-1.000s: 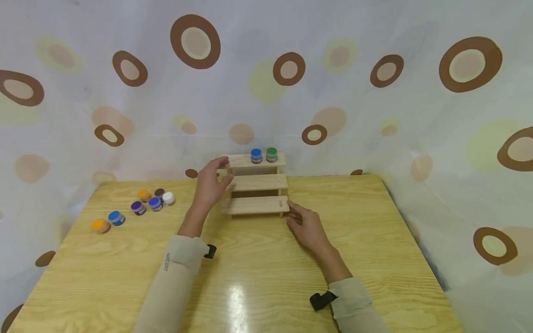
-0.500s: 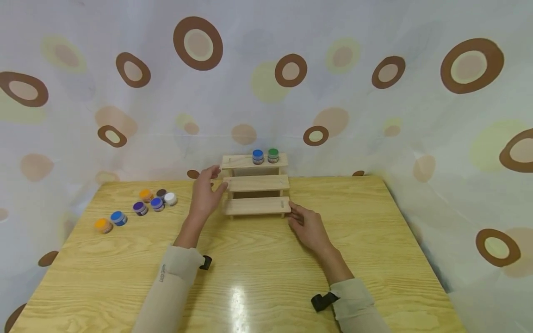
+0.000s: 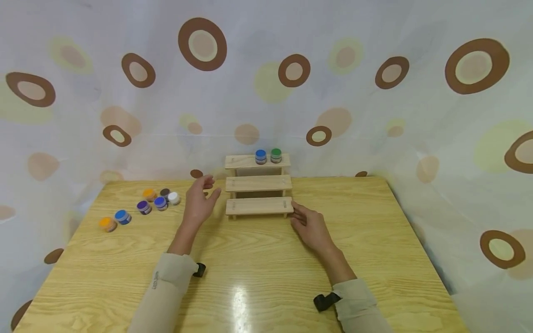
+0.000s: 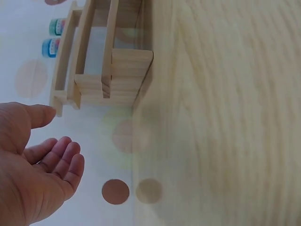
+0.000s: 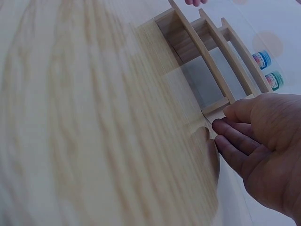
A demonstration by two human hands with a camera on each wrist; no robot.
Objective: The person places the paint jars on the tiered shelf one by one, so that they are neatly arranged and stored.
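A three-step wooden display rack [image 3: 259, 206] stands at the back middle of the table. On its top step sit a blue-lidded paint jar [image 3: 260, 157] and a green-lidded paint jar [image 3: 276, 156]. My left hand [image 3: 198, 203] is held off the rack's left side, thumb and fingers apart, with nothing in it; the left wrist view shows its palm and loosely bent fingers [image 4: 61, 157]. At the right end of the lowest step, my right hand [image 3: 312, 229] has its fingertips right at the corner. In the right wrist view its thumb and loosely bent fingers [image 5: 235, 141] are beside the step's end.
Several paint jars stand on the left of the table: orange [image 3: 108, 224], blue [image 3: 122, 217], purple [image 3: 144, 206], violet-blue [image 3: 160, 203], white [image 3: 174, 198], another orange [image 3: 149, 194] and a dark one [image 3: 164, 193]. A patterned sheet [image 3: 245, 92] rises behind the table [image 3: 266, 273].
My left hand has drawn away from the rack's top left, moving left and toward me. My right hand stays at the lowest step's right end. The jars keep their places.
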